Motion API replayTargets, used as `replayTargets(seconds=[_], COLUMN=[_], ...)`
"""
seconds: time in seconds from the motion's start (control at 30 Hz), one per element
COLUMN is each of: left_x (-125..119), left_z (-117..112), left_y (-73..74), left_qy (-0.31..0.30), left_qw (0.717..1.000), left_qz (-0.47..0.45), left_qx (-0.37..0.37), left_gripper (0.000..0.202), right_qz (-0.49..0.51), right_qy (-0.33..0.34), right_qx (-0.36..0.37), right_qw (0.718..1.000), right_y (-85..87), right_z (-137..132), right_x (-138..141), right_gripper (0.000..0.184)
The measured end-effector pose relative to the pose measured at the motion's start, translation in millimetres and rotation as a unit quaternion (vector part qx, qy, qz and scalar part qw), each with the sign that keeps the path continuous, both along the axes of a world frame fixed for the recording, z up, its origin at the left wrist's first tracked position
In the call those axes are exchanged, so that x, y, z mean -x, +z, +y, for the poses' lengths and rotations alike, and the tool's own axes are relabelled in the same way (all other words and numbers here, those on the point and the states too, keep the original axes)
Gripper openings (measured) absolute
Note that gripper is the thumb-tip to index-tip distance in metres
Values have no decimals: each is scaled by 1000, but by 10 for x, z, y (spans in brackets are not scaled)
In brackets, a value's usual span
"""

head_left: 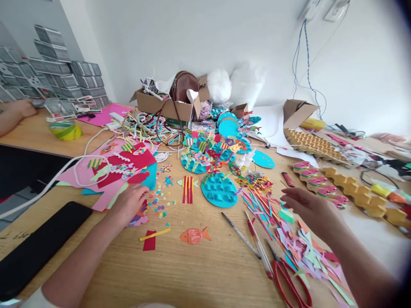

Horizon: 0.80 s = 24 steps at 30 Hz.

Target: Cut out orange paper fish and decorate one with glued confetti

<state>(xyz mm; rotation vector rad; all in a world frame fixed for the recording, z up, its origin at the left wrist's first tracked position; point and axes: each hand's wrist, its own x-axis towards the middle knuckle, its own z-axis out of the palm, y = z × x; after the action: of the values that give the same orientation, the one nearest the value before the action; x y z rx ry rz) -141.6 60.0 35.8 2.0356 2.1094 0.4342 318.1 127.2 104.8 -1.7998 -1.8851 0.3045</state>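
My left hand [130, 203] is at the left, over a small pile of purple and red paper cut-outs [138, 219] beside scattered paper dots [160, 201]. Its fingers are bent and drawn together; what they hold, if anything, is hidden. My right hand [310, 209] hovers above thin paper strips [261, 209] and pastel scraps [302, 250], fingers stretched out, holding nothing. Between the hands lie an orange paper fish [195, 235], a red-and-yellow striped fish [188, 189] and a blue disc with wavy paper scales [219, 190]. Nearer me, a yellow strip [155, 234] crosses a red paper piece [149, 241].
Red-handled scissors [290, 280], a red-and-white pen [258, 244] and a grey pen [240, 235] lie front right. A black phone-like slab [45, 248] is at left, near a white cable [61, 173]. Egg-carton strips [356, 194] stand right. Another person's hand [21, 109] rests far left.
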Motion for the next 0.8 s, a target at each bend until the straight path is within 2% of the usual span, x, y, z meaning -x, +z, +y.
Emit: replayTargets(seconds=[0.07, 0.17, 0.3, 0.57, 0.8], left_x=[-28, -49, -36, 14, 27], left_z=[29, 70, 119, 177, 172], left_y=[-32, -67, -121, -220, -157], left_qy=[-12, -31, -42, -62, -49], left_qw=[1000, 999, 998, 997, 998], left_qz=[7, 17, 25, 24, 25], left_qx=[9, 22, 32, 38, 34], left_gripper=[21, 20, 16, 12, 13], right_qz=[52, 51, 48, 64, 81], right_qy=[46, 111, 164, 193, 216], right_qx=[48, 63, 70, 114, 136], right_qw=[996, 991, 983, 972, 963], right_y=[60, 76, 3, -197, -272], right_z=[-315, -721, -1043, -1181, -1199], right_x=[136, 401, 719, 982, 1137], right_gripper=[32, 29, 22, 22, 20])
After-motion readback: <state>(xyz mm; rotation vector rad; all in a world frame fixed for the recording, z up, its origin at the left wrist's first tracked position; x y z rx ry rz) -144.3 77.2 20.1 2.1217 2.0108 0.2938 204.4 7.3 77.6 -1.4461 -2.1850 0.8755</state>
